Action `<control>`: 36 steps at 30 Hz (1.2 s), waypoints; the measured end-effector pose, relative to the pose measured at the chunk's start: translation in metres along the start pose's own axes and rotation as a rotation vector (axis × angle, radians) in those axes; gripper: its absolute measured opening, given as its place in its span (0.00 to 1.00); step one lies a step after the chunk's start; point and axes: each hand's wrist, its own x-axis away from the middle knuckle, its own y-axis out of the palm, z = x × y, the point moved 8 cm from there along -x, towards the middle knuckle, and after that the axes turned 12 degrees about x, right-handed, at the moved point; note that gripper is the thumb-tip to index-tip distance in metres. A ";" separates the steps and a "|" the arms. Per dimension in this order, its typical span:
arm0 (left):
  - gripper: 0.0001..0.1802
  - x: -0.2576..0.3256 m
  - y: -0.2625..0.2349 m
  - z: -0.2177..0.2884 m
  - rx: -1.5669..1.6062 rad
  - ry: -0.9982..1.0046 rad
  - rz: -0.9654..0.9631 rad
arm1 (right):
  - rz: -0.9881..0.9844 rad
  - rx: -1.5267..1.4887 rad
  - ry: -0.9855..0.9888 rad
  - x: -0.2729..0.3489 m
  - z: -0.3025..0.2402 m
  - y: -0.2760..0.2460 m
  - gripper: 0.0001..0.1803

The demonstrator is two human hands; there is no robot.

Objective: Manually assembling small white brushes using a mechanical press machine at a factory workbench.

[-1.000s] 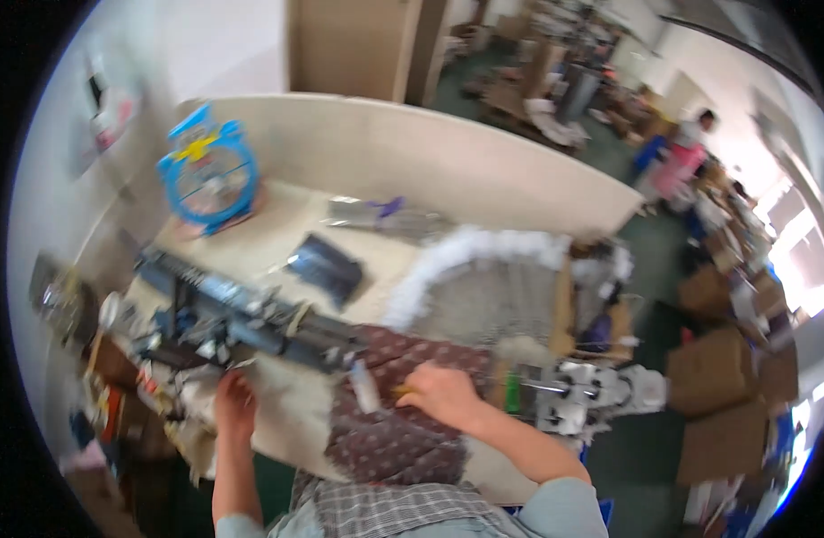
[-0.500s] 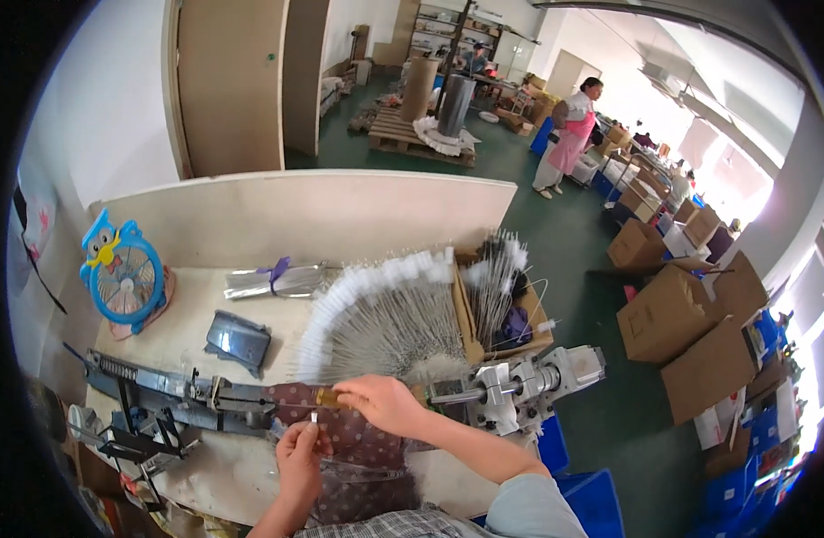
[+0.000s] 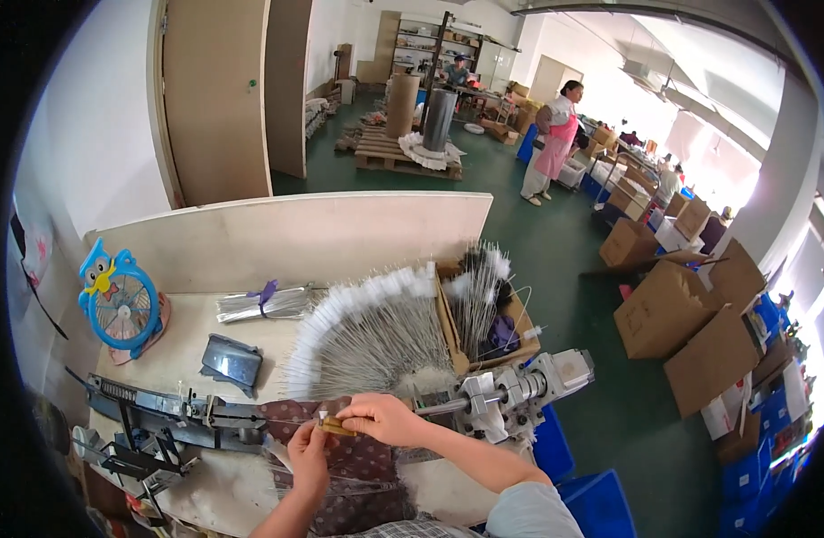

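Blue fan [image 3: 122, 309] stood beyond a dark rail [image 3: 161, 405]. Left hand [image 3: 308, 455], fingers closed, pinched a white piece [image 3: 323, 415] just beside an amber handle [image 3: 338, 427], gripped by the right hand [image 3: 382, 419] above dotted cloth [image 3: 362, 462]; metal machine [image 3: 510, 394] stood at right.

Your one view looks from your head down and forward over the bench [image 3: 183, 332], close above your left hand [image 3: 308, 459] and right hand [image 3: 382, 420] at lower centre; it reaches across the green floor [image 3: 564, 269] to the upper right, where glare [image 3: 721, 175] perhaps hides detail.
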 end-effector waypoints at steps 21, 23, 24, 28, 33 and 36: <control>0.10 0.010 -0.028 0.025 0.322 -0.212 0.217 | 0.030 0.359 -0.089 -0.064 -0.053 0.037 0.11; 0.11 0.010 -0.028 0.026 0.305 -0.214 0.236 | 0.029 0.273 -0.062 -0.065 -0.047 0.034 0.11; 0.11 0.012 -0.032 0.025 0.300 -0.203 0.262 | 0.014 0.254 -0.078 -0.065 -0.048 0.035 0.11; 0.12 0.012 -0.032 0.021 0.243 -0.183 0.220 | -0.043 0.116 0.038 -0.065 -0.034 0.036 0.12; 0.20 0.015 -0.021 0.023 0.266 -0.221 0.171 | -0.095 -0.050 0.144 -0.064 -0.015 0.046 0.12; 0.24 0.011 -0.021 0.025 0.424 -0.223 0.184 | -0.075 0.121 0.088 -0.062 -0.034 0.044 0.13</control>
